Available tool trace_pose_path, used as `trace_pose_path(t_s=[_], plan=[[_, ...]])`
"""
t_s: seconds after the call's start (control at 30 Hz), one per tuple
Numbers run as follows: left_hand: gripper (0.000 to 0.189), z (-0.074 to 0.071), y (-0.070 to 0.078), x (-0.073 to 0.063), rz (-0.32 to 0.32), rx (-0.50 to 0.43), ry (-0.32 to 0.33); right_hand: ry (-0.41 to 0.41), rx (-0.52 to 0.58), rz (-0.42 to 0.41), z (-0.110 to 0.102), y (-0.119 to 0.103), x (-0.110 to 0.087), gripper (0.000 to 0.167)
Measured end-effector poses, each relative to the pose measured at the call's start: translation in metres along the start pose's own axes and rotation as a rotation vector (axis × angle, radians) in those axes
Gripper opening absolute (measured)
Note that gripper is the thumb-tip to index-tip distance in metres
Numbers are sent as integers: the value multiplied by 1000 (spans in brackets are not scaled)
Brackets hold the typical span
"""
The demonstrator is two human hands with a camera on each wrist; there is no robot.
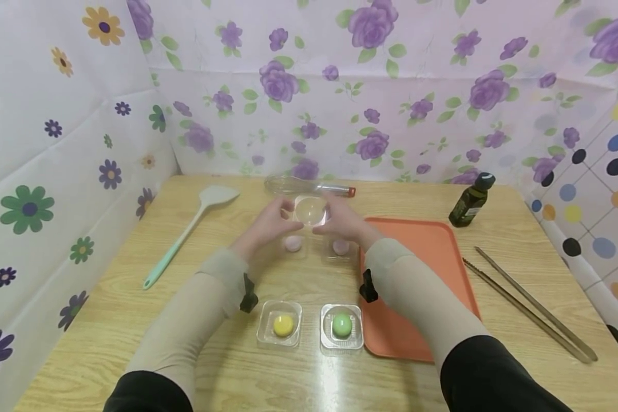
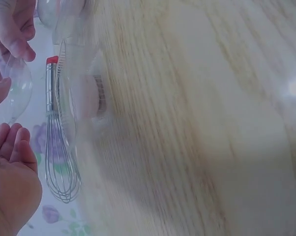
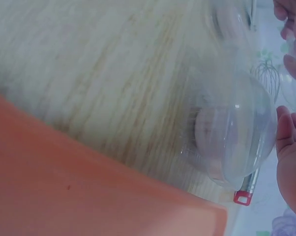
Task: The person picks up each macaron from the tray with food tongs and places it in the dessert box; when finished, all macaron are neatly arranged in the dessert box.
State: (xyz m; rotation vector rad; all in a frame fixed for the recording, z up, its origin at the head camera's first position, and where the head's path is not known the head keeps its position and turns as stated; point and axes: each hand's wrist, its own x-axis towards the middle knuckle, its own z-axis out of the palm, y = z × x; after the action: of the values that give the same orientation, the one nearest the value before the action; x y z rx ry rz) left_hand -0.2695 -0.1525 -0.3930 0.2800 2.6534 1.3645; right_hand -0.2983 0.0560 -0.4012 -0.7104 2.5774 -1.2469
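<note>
A clear plastic dome lid is held up between my two hands at the back of the table. My left hand grips its left side with thumb and fingers, and my right hand grips the right side. Beneath them stand two clear boxes, one with a pale pink ball at left, another with a pink ball at right. In the right wrist view, a clear dome covers one pink ball. Nearer me, a yellow ball and a green ball sit in separate clear boxes.
An orange tray lies right of the boxes, partly under my right forearm. Beyond it are metal tongs and a dark bottle. A whisk lies behind my hands, a pale green spatula at left.
</note>
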Motion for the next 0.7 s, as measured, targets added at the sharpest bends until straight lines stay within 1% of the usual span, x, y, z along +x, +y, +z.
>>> trace_pose_path(t_s=[0.03,0.17,0.23,0.3,0.37,0.43,0.57,0.6,0.7], plan=[[55,0,0,-1,5,-5,1,2,-15,-9,1,0,0,98],[59,-1,0,-4,28,-10,5,12,-34,-53,4,3,1,93],[65,-2,-1,-4,41,-2,8,16,-26,-59,4,3,1,92],[75,-4,-3,-4,53,30,6,10,-26,-59,4,2,0,91],[85,-5,-5,-2,68,94,-2,-9,-41,-54,5,0,-1,93],[93,-6,-6,-1,100,192,-28,-36,-59,-54,5,-3,-2,94],[99,-7,-6,1,190,391,-61,-77,-88,-50,6,-7,-6,97],[99,-7,-6,1,207,418,-68,-80,-87,-53,7,-8,-7,97],[98,-8,-3,-1,234,480,-60,-85,-66,-56,8,-9,-9,99]])
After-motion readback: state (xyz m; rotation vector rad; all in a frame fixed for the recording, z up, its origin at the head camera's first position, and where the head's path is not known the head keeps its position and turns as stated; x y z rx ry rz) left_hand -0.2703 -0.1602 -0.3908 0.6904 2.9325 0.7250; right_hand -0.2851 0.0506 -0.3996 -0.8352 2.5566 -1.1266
